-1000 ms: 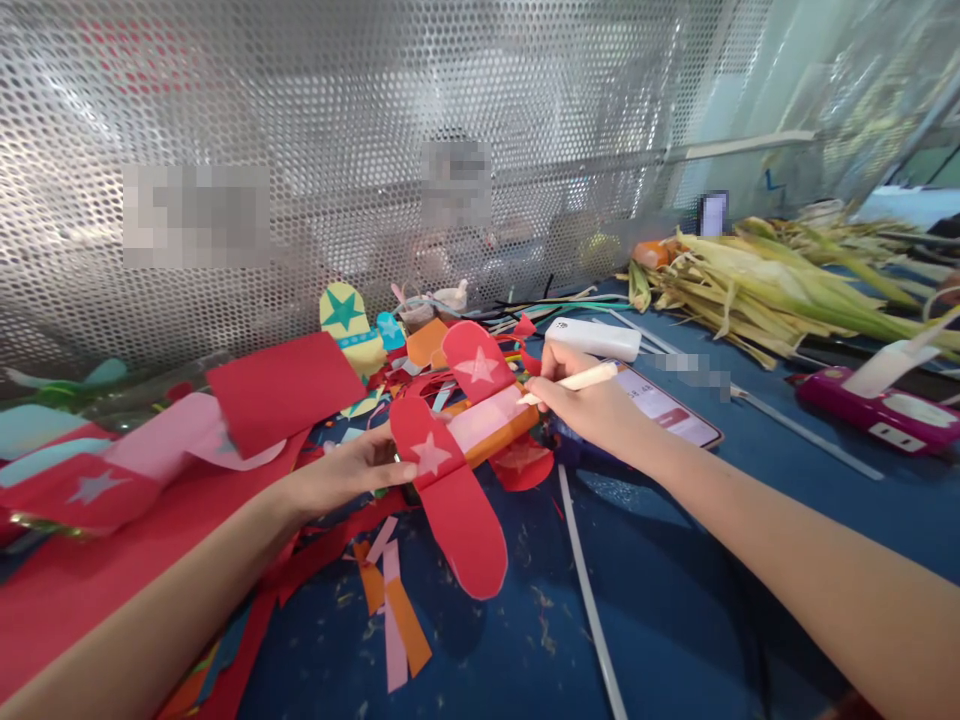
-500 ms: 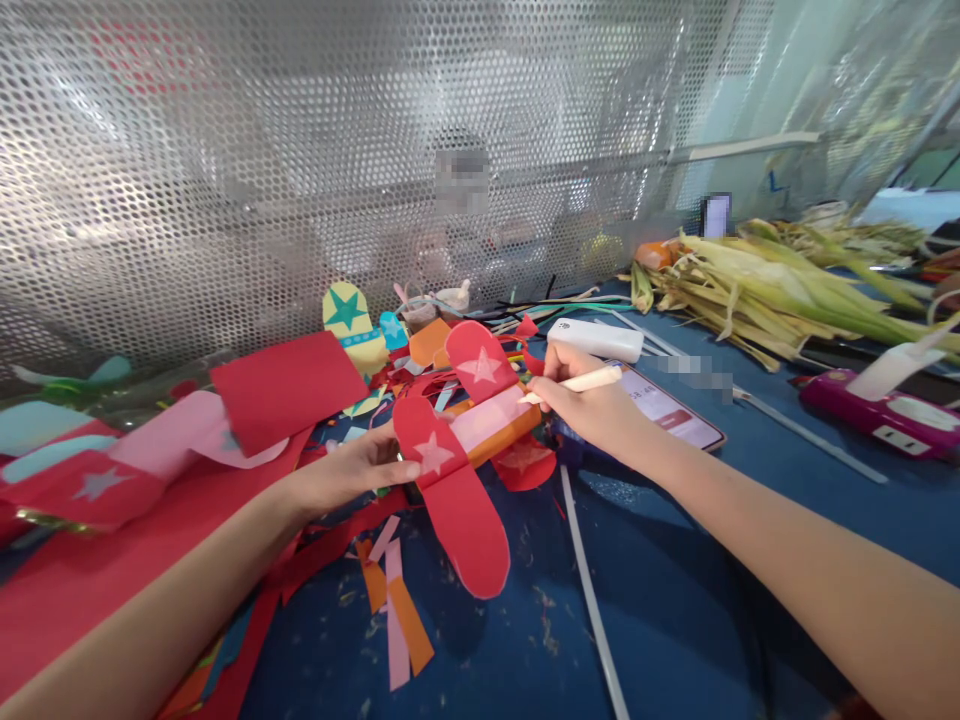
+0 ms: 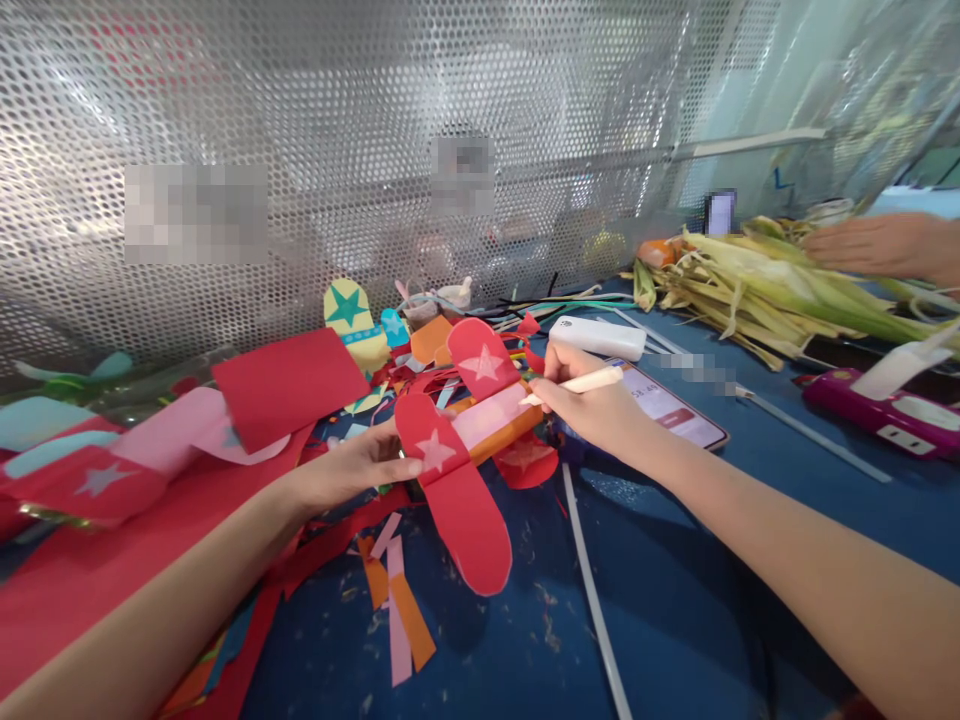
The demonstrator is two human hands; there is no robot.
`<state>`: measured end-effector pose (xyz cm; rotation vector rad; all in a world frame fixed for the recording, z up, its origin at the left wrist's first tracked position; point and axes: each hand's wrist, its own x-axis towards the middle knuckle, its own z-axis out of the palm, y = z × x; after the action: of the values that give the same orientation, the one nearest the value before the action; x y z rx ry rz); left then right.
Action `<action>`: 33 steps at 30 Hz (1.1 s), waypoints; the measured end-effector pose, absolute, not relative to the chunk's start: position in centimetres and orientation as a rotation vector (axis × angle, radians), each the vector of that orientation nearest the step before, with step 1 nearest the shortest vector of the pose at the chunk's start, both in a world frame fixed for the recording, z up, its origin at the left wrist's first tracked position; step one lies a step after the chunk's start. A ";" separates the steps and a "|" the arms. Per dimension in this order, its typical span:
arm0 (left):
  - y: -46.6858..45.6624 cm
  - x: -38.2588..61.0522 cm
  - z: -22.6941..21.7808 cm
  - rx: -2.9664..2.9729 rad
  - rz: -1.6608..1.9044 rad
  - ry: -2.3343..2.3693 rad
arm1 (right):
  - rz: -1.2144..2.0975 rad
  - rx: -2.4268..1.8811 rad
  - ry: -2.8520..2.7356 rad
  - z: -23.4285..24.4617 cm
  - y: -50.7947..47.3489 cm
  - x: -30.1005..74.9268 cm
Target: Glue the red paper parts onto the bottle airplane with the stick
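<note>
A paper craft shaped like a plane [image 3: 469, 535] lies in the middle, with red rounded strips, pale stars and a pink and orange body. My left hand [image 3: 371, 462] grips its left end, thumb on the red paper near one star and the other fingers partly hidden behind. In my right hand [image 3: 574, 390] is a cream-coloured pen [image 3: 592, 381], pinched between thumb and fingers. Its tip touches, or is very close to, the pink strip [image 3: 491, 413] at the right end of the body.
Red paper sheets [image 3: 289, 380] cover the left side. A lit phone [image 3: 675, 408] lies beside my right hand, with a white device [image 3: 596, 338] behind it. Corn husks [image 3: 757, 280] and a purple power strip [image 3: 877, 410] are at right. Another person's hand [image 3: 881, 245] is over the husks.
Another person's hand has come in from the right over the husks. My hands, the pen and the paper plane stay nearly in place.
</note>
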<state>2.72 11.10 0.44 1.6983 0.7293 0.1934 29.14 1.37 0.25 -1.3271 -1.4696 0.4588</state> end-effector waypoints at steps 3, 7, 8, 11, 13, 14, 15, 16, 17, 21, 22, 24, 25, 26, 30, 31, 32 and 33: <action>11.2 2.7 0.3 1.697 0.199 0.714 | 0.496 -1.313 -1.455 0.3 1.4 29.0; 11.3 2.6 0.2 1.701 0.183 0.704 | 0.502 -1.285 -1.412 0.3 1.4 29.1; 11.3 2.6 0.3 1.703 0.182 0.703 | 0.490 -1.293 -1.417 0.3 1.4 29.1; 11.2 2.6 0.4 1.710 0.184 0.706 | 0.439 -1.319 -1.454 0.3 1.5 29.2; 11.1 2.7 0.5 1.707 0.180 0.708 | 0.426 -1.315 -1.458 0.3 1.5 29.2; 11.1 2.7 0.6 1.706 0.179 0.709 | 0.426 -1.311 -1.456 0.3 1.4 29.3; 11.0 2.7 0.6 1.705 0.178 0.709 | 0.429 -1.312 -1.457 0.3 1.4 29.2; 11.0 2.7 0.6 1.705 0.174 0.708 | 0.434 -1.318 -1.458 0.3 1.4 29.2; 11.0 2.7 0.6 1.707 0.172 0.707 | 0.440 -1.328 -1.462 0.4 1.4 29.2; 11.1 2.8 0.6 1.712 0.174 0.712 | 0.472 -1.323 -1.430 0.4 1.4 29.2; 11.1 2.8 0.6 1.710 0.175 0.716 | 0.481 -1.311 -1.418 0.3 1.4 29.2; 11.1 2.8 0.6 1.702 0.176 0.720 | 0.487 -1.300 -1.412 0.3 1.5 29.3; 11.1 2.8 0.6 1.698 0.177 0.722 | 0.485 -1.305 -1.420 0.3 1.5 29.3; 11.1 2.8 0.6 1.695 0.180 0.723 | 0.481 -1.311 -1.433 0.3 1.5 29.3; 11.0 2.9 0.6 1.694 0.181 0.711 | 0.487 -1.321 -1.440 0.4 1.4 29.2; 10.9 2.9 0.6 1.696 0.179 0.705 | 0.496 -1.313 -1.425 0.4 1.4 29.2; 10.9 2.9 0.6 1.699 0.181 0.700 | 0.503 -1.301 -1.409 0.4 1.4 29.2; 11.0 2.9 0.6 1.702 0.184 0.697 | 0.510 -1.289 -1.400 0.4 1.4 29.2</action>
<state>2.85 10.95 0.63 1.7019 0.6968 0.1838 29.17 1.41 0.36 -1.2890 -1.4000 0.5099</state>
